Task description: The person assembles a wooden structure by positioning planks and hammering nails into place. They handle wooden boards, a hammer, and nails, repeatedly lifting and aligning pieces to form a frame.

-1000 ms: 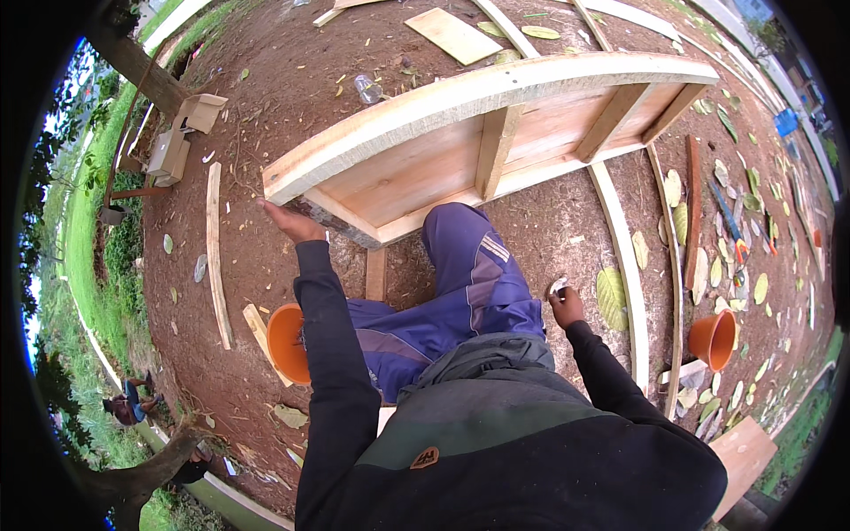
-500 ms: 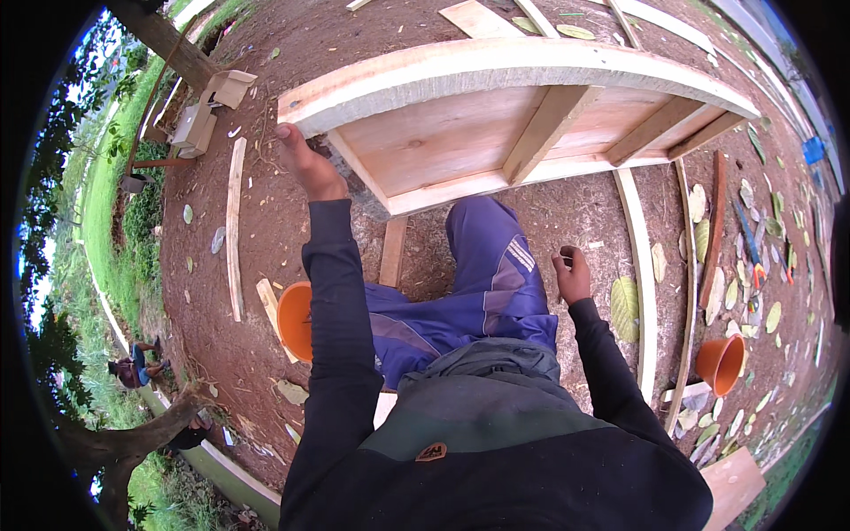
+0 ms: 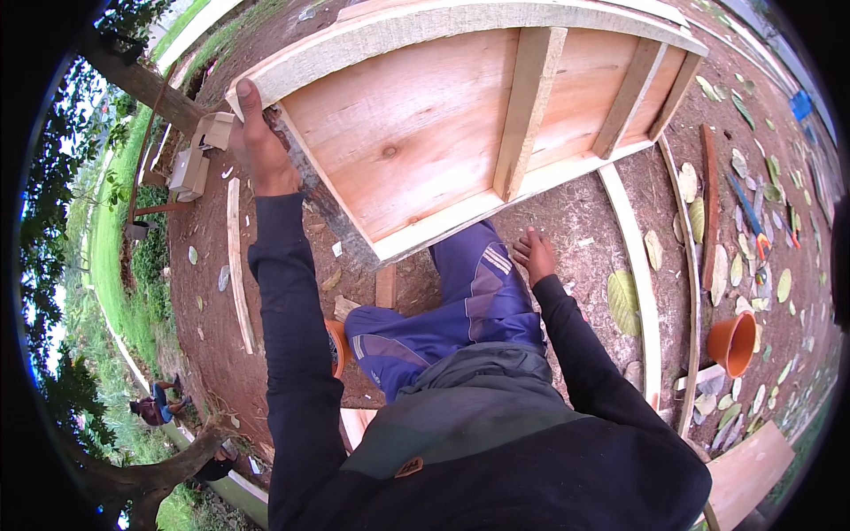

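Note:
A wooden frame panel (image 3: pixel 398 124) with a plywood face and several crosspieces is tilted up in front of me, its open, braced side toward me. My left hand (image 3: pixel 263 146) is closed round its left end, thumb on the frame's edge. My right hand (image 3: pixel 536 255) hangs beside my right knee, below the panel's lower rail, fingers loosely apart and holding nothing. The panel's lower edge passes in front of my knee; whether it rests on anything there is hidden.
On the right lie long pale battens (image 3: pixel 633 265), a reddish strip (image 3: pixel 708 203), a long blue tool with an orange end (image 3: pixel 748 212) and fallen leaves. An orange bucket (image 3: pixel 731 343) stands there; another (image 3: pixel 336 345) is partly behind my left arm. People sit at far left.
The panel's left end has come nearer and up, tilting so more of its inner face shows. My left hand moved with it, leftward. My right hand shifted left and forward, its fingers loosening.

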`<state>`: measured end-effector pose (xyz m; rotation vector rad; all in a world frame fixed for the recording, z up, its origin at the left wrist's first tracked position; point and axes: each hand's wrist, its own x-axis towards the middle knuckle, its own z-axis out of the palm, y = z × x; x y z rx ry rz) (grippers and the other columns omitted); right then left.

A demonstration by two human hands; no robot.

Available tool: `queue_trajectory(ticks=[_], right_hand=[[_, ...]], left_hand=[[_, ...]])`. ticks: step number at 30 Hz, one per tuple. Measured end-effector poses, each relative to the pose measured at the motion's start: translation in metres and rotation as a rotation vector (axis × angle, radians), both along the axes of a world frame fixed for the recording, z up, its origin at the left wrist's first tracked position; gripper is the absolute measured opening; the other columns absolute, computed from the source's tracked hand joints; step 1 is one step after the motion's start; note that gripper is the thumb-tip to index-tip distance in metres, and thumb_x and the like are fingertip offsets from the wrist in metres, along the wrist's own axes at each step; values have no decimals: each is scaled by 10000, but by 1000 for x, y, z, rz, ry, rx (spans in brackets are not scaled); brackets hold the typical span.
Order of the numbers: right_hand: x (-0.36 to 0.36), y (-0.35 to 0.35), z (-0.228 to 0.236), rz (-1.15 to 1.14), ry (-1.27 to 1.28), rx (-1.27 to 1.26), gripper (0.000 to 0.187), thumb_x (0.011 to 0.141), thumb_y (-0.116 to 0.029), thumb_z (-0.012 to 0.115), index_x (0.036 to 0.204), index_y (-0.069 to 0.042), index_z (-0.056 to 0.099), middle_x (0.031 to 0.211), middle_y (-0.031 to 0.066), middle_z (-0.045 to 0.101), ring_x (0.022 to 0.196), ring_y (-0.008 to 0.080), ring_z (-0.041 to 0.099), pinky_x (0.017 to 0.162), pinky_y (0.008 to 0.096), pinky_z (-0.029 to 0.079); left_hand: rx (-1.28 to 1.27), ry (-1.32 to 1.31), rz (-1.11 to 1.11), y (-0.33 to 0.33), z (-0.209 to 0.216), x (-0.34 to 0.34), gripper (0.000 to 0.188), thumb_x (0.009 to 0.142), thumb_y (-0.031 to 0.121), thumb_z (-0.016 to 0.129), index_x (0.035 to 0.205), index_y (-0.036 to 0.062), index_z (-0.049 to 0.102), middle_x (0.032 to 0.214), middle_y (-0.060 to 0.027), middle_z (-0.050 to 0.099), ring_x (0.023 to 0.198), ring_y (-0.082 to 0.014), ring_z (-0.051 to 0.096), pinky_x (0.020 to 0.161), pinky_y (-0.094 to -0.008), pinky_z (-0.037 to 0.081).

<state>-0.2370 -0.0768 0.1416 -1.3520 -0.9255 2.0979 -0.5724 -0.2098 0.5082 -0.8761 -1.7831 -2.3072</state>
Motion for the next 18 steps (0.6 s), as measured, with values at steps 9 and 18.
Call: queue_trajectory(ticks=[9,18], right_hand=[[-36,40,-56,-416,365,-439,1165,867,-811,502,1602,2,108,1631,256,224,1470,385,330,1176,526,294],[-44,55,6,-543,906,-257,951,920,-792,388,1562,-93,346,1525,172,461,1370,410,466,1142,563,378]], left_hand=[[-126,102,11,13,55,54,740,984,615,574,1274,-66,595,1199,-113,650,1047,-161,608,955,-316,462],[-172,240,54,16,98,85,497,1045,452,565,1136,-32,630,1068,-74,671,960,-129,603,904,-296,455]])
